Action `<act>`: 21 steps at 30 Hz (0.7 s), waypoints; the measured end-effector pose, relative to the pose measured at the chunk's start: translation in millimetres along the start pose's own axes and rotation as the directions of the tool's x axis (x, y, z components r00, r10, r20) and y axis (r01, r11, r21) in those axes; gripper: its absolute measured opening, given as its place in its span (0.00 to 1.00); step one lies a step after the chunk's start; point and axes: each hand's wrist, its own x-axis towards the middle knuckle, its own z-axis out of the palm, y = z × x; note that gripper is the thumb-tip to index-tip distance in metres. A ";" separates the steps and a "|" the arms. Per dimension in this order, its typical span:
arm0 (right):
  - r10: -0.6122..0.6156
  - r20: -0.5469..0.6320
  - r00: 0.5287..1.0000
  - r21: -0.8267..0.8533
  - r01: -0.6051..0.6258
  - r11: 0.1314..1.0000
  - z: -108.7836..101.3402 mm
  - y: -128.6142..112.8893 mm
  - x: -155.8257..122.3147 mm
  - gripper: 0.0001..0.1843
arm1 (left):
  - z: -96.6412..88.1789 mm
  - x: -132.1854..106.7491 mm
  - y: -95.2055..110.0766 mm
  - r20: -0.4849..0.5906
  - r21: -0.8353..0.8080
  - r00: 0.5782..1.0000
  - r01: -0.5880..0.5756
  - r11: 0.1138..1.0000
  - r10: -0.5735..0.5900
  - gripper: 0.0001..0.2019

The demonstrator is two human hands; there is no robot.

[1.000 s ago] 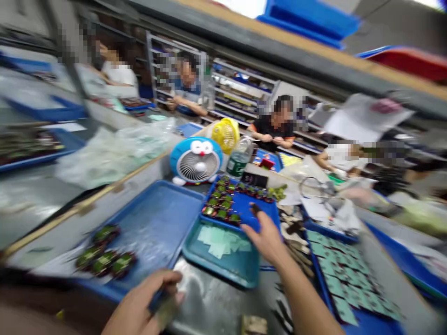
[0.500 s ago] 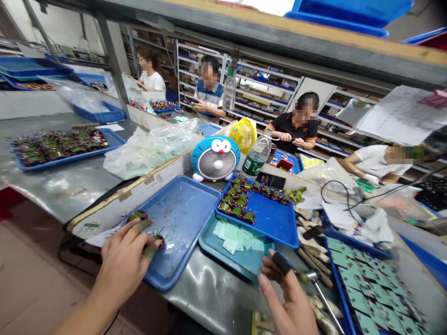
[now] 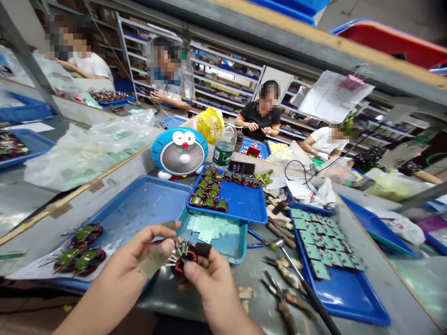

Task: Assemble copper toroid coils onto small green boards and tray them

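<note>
Bright, even indoor light falls from above and ahead of the hands [image 3: 209,286]; the shadows beneath them are soft and faint. Glare forms a pale sheen on the metal worktop [image 3: 24,209] to the left of the hands, and sharper white highlights streak the plastic bag [image 3: 84,158] beyond them. The toroid coil [image 3: 179,270] between the hands is rendered clearly, its fine wire detail only mildly softened. Wide-angle distortion bends the overhead beam [image 3: 279,44] and leans the shelving [image 3: 223,70] toward the frame edges. The black tool handle [image 3: 319,309] to the lower right of the hands is slightly blurred, and distant detail is soft.
</note>
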 end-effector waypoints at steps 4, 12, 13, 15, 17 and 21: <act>0.046 -0.104 0.993 0.067 -0.039 0.997 -9.7 -2.3 -3.1 0.28 | -3.2 1.0 -28.0 0.064 -0.122 0.996 0.063 0.991 -0.055 0.29; 0.026 -0.128 0.991 0.042 -0.021 0.999 -9.4 5.4 -0.5 0.28 | 14.5 -2.1 -47.1 0.181 -0.276 0.979 0.146 0.950 -0.098 0.38; 0.018 -0.113 0.993 0.009 -0.017 1.000 -12.0 2.9 -0.5 0.29 | 15.0 -3.2 -47.3 0.179 -0.272 0.979 0.145 0.951 -0.098 0.37; -0.004 -0.101 0.995 -0.120 -0.008 0.993 -17.9 -7.7 -1.4 0.34 | 13.3 -6.2 -48.8 0.199 -0.253 0.975 0.144 0.957 -0.094 0.36; 0.004 -0.068 0.998 -0.274 -0.023 0.962 -22.1 -23.1 -3.6 0.41 | 10.7 -9.4 -53.0 0.267 -0.221 0.960 0.150 0.964 -0.088 0.35; 0.105 0.074 0.992 -0.444 -0.061 0.894 -26.6 -50.3 -6.3 0.33 | 11.0 -11.3 -65.4 0.294 -0.159 0.954 0.112 0.981 -0.061 0.34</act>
